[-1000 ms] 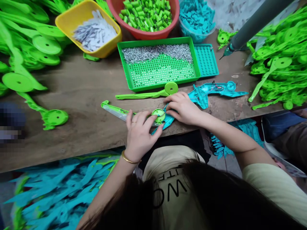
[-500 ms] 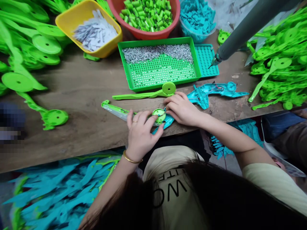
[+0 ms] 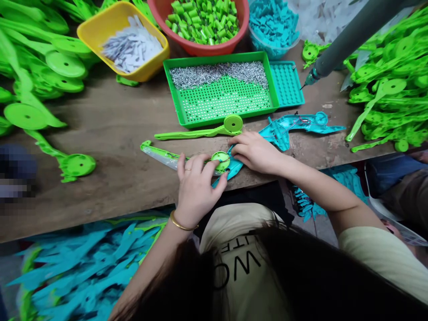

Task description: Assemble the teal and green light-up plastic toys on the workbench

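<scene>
A brown wooden table is stretching across the view, its grain showing. At far left, green parts are lying piled on it; below its near edge, blue parts are lying heaped. A yellow bin is holding pale slips. The left hand is resting with half-spread, curved fingers, holding the strip, whose round end is lying over the blue body near the table's edge. Behind, a green tray is holding metal bits, and a red bowl is standing beyond it. The right hand is curling its fingers close together at the round end's right side; whether they are pinching anything, I cannot tell. The body is showing on either side of this hand. Farther right, a screwdriver is slanting above the table, more green parts are lying heaped, and someone's denim-clad leg is showing below, above a grey floor.
</scene>
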The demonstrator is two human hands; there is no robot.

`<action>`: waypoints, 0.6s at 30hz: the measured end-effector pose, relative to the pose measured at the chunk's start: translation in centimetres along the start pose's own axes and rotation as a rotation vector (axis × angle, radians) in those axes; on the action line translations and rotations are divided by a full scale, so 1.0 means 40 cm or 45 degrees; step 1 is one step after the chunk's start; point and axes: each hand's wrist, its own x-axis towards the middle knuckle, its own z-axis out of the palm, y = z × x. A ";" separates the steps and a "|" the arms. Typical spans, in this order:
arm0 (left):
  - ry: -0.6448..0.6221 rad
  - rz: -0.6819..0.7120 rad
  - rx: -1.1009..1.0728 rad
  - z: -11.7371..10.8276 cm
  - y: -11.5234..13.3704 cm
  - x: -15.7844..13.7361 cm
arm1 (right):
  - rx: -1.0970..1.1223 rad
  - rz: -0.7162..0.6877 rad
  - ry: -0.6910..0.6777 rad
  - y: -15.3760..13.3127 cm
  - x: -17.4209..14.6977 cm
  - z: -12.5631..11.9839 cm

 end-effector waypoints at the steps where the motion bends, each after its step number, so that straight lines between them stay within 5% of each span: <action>1: -0.003 -0.015 -0.008 -0.002 0.007 0.006 | 0.030 0.005 -0.005 0.002 0.001 0.000; 9: -0.079 -0.155 -0.076 0.024 0.044 0.074 | 0.166 -0.005 -0.003 0.017 0.010 0.004; 18: 0.032 -0.070 -0.150 0.037 0.027 0.061 | 0.121 0.023 -0.007 0.008 0.018 0.005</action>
